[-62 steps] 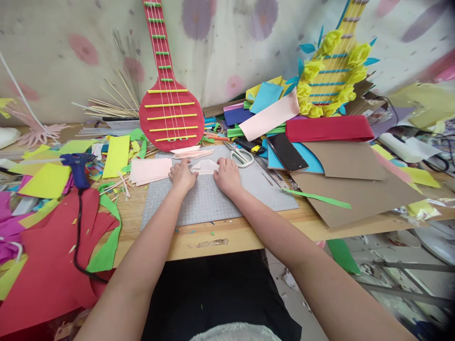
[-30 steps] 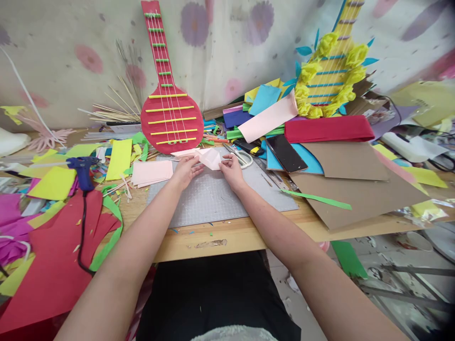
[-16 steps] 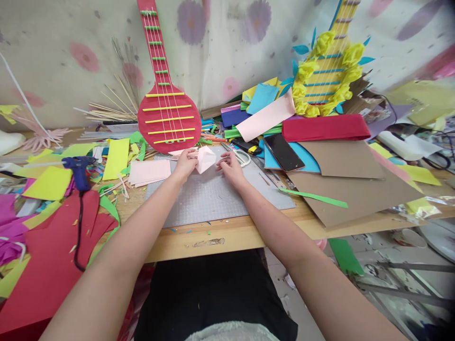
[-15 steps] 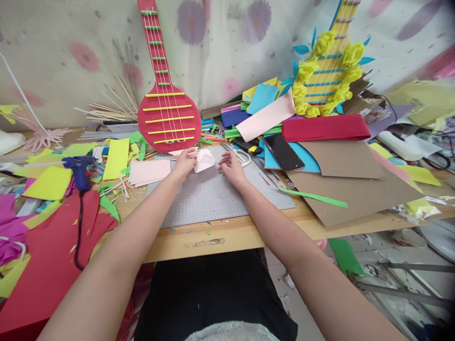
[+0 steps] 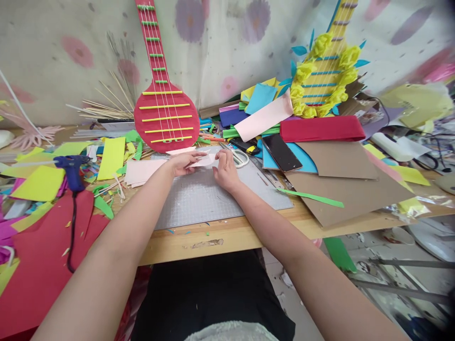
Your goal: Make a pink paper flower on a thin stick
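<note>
A pale pink piece of paper (image 5: 206,160) is stretched between my two hands, over the grey cutting mat (image 5: 199,203). My left hand (image 5: 184,163) is closed on its left side, and my right hand (image 5: 226,169) pinches its right end. Just behind the right hand lie white-handled scissors (image 5: 242,159). A stack of pale pink paper pieces (image 5: 142,172) rests left of the left hand. Another pale pink piece (image 5: 179,151) lies beyond the left hand, below the red paper lute (image 5: 166,116).
To the left are a blue glue gun (image 5: 73,173) and red sheets (image 5: 53,251). On the right a black phone (image 5: 282,152) lies near brown cardboard (image 5: 348,196) and a folded red strip (image 5: 322,128). A yellow flower-trimmed instrument (image 5: 323,78) leans at the back.
My right hand has closed on the paper, which it was apart from before. The paper has gone from a bunched, raised shape to a flatter strip between both hands.
</note>
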Available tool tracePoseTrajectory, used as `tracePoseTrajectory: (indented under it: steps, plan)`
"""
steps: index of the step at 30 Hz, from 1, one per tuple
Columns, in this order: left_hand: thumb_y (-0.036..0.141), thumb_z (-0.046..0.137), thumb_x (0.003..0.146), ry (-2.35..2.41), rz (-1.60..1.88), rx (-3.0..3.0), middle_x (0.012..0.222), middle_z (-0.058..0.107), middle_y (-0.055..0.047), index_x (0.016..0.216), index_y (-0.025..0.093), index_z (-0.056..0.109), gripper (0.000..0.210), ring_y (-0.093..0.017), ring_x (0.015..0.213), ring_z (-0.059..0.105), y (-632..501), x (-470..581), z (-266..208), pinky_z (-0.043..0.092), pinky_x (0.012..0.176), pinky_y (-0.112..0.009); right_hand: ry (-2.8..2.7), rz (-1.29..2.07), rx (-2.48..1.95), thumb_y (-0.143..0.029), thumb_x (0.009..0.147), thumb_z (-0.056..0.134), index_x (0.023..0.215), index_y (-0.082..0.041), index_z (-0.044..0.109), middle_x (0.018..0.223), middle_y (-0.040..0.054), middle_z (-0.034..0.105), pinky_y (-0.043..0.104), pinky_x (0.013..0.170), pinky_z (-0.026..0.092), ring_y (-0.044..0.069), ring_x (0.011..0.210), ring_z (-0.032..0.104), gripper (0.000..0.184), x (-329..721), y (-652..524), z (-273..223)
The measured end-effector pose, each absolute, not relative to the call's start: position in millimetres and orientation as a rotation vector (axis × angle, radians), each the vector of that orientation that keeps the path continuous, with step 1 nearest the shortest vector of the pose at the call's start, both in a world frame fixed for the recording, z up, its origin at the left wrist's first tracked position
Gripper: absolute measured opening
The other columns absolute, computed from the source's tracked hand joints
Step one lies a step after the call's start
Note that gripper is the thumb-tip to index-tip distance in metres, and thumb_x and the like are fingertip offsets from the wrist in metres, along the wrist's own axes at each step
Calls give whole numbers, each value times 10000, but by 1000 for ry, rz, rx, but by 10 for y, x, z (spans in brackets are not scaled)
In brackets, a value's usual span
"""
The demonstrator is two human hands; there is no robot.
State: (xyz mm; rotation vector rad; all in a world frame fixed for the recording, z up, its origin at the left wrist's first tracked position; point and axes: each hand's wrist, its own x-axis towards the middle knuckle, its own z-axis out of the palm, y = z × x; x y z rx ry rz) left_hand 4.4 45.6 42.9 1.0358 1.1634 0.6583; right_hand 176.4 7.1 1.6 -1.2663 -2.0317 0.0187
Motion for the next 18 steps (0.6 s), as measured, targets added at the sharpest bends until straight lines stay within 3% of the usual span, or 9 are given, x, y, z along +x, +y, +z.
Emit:
tracePoseTrajectory:
  steps: [3,7,10,14,18]
  plan:
    - [59,585,636,1225,617,1162,705,603,-35,942,200,672,349,-75,486,463,447,75,427,330,437,-205,-2096,-14,-1255,-101,755,417,969,-150,469,1069,132,492,380,900,321,238,1036,399,226,1785,70,43]
    - [36,513,647,1381,557,1471,797,633,-39,1030,191,631,430,-114,586,534,480,131,376,418,568,-254,-2272,0,-1235,-59,754,378,929,-177,516,936,84,570,347,826,320,226,951,442,252,1792,60,42]
    - [38,476,666,1514,564,1737,959,632,-76,1118,164,571,478,-172,808,590,462,130,337,456,742,-307,-2334,45,-1255,-49,739,388,895,-186,534,883,69,593,333,781,316,219,908,460,253,1765,58,12]
    - [18,417,669,1822,871,2081,1136,556,-86,1078,187,556,463,-213,1117,481,211,63,333,361,972,-345,-2297,112,-1323,-39,711,405,917,-179,535,874,59,610,319,756,321,209,875,474,281,1725,58,-13]
    - [32,431,647,1795,845,2189,1071,554,-65,1056,204,515,451,-195,1019,515,-113,-15,277,401,921,-312,-2218,141,-1405,-44,708,413,933,-174,533,865,62,617,331,755,322,218,875,480,287,1697,46,10]
